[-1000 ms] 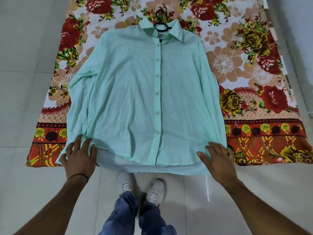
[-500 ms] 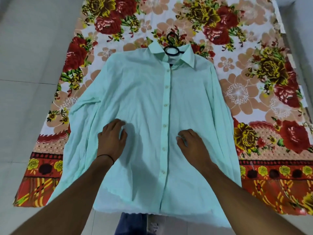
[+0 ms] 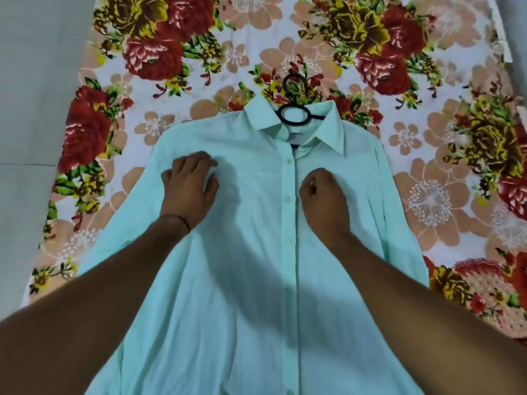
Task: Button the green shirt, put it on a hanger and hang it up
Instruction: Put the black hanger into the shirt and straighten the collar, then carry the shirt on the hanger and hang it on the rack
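The green shirt [image 3: 256, 280] lies flat and face up on a floral sheet, with its front placket closed along a row of buttons. A black hanger [image 3: 293, 115] sits inside the collar, and its hook sticks out above the neck. My left hand [image 3: 189, 189] presses on the chest to the left of the placket, fingers spread forward and bent at the tips. My right hand [image 3: 323, 195] rests just right of the placket with its fingers curled under. No bunched cloth shows in it. Both forearms cover the lower part of the shirt.
The floral sheet [image 3: 427, 166] spreads over a grey tiled floor [image 3: 28, 109], which shows at the left. The sheet's far right edge meets a pale strip of floor or wall [image 3: 513, 24].
Both hands slid up the shirt from the hem, over the belly, to the chest. The view moved forward, so the collar and hanger now look nearer and my feet are out of sight.
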